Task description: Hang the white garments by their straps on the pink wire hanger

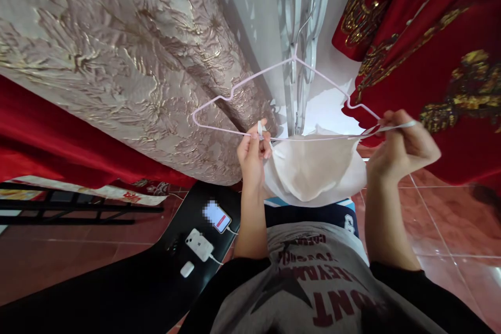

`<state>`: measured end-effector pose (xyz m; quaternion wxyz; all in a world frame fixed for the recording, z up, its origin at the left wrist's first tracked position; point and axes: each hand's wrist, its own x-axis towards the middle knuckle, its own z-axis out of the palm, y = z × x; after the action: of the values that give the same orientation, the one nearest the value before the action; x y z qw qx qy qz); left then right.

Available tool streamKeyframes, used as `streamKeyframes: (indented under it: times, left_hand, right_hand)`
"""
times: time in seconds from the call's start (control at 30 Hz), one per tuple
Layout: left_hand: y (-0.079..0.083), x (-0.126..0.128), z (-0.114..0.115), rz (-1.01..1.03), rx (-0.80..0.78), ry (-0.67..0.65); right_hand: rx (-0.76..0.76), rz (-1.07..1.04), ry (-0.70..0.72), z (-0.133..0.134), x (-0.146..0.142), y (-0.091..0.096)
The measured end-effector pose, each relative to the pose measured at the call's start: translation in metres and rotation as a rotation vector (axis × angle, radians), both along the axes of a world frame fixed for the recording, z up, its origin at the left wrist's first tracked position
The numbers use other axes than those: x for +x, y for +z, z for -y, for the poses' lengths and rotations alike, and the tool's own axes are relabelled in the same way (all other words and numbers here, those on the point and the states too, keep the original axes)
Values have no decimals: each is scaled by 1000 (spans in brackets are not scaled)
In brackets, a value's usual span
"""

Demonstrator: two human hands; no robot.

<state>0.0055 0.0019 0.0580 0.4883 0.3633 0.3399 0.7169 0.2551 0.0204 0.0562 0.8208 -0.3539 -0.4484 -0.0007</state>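
A pale pink clothes hanger (263,71) hangs by its metal hook from a white rack in the middle. Below its bottom bar hangs a white garment with thin straps (313,169), its body spread in front of my lap. My left hand (254,148) is closed at the bottom bar, a bit of white strap looped at its fingers. At the hanger's right corner, my right hand (403,141) is closed on a white strap (397,126) and pulls it taut to the right. How the straps sit around the bar is partly hidden by my fingers.
Cream-and-gold textured fabric (136,62) hangs at the left, and red garments with gold embroidery (442,78) hang at the right. On a black bench (156,271) lie a lit phone (216,216), a white phone (199,244) and a small white case (187,269).
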Motion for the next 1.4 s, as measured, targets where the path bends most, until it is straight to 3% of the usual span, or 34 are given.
streamKeyframes:
  times: [0.1, 0.17, 0.37, 0.53, 0.67, 0.87, 1.0, 1.1, 1.23, 1.4]
  left_hand:
    - [0, 2, 0, 41, -22, -24]
    - [-2, 4, 0, 61, -42, -54]
    - [-11, 2, -2, 136, -109, -140]
    - [-15, 2, -6, 195, -118, -110]
    - [-16, 6, -6, 243, -147, -117]
    - [-10, 13, -7, 331, -152, -113]
    - [-8, 26, -1, 331, -192, -142]
    - [-9, 37, 4, 393, -192, -174]
    - [-12, 47, 4, 368, -173, -146]
    - [-20, 49, 0, 199, -61, 18]
  right_hand:
    - [-138, 263, 90, 12, -9, 2]
    - [-178, 314, 119, 11, -11, 4]
    - [44, 1, -141, 1, -13, -11]
    - [-158, -108, -240, -5, 4, -29]
    - [-151, -206, -291, 0, 12, -22]
    - [-110, -225, -97, 14, 3, -2]
    - [-144, -436, 85, 6, 13, -10]
    - [-266, -540, 252, 12, 0, -22]
    - [-414, -437, 381, 38, -44, -29]
    - [-466, -161, 528, 60, -74, -16]
